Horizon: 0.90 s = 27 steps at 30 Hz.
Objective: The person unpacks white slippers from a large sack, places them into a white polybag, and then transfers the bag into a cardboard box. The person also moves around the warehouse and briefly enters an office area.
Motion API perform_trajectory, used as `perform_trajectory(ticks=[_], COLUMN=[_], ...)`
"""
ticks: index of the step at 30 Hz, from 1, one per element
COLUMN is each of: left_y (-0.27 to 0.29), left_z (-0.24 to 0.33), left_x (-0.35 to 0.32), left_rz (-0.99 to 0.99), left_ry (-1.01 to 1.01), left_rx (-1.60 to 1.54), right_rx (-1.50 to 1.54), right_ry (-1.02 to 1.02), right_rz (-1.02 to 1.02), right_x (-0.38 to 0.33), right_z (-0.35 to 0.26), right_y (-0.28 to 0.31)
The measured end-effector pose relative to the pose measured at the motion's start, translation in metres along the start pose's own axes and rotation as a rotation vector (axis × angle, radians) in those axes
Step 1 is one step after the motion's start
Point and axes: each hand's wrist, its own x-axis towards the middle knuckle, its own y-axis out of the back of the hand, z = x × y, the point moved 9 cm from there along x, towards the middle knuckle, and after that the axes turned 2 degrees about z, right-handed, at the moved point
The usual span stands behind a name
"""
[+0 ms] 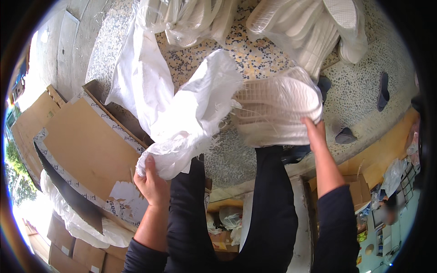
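Observation:
My left hand (152, 184) grips the gathered edge of a white woven sack (182, 118), whose frayed mouth points up and to the right. In my right hand (315, 134) is the rounded end of a bundle of cream shoe soles (282, 104), stacked side by side in clear plastic. The far end of the bundle lies close to the sack's frayed edge; loose threads hang between them. Both hands are closed. My fingers under the soles are partly hidden.
More wrapped soles (200, 22) lie at the top middle, with another pile of soles (309, 32) at top right. A large opened cardboard box (91, 150) stands at left. Dark slippers (346, 135) are on the speckled floor (364, 100) to the right.

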Motion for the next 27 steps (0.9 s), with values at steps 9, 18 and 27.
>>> perform_trajectory(ticks=[9, 18, 27], left_y=[-0.03, -0.097, -0.049], left_z=[-0.037, 0.022, 0.202], left_x=[-0.023, -0.118, -0.089], left_rz=[-0.087, -0.404, -0.699], left_ry=[0.063, 0.502, 0.004], left_rx=[0.241, -0.62, -0.065], right_rx=[0.777, 0.955, 0.864], right_ry=[-0.071, 0.108, 0.195], right_rz=[0.221, -0.051, -0.146], right_x=[-0.227, -0.291, -0.372], right_z=[0.084, 0.012, -0.088], right_y=[0.108, 0.09, 0.038])
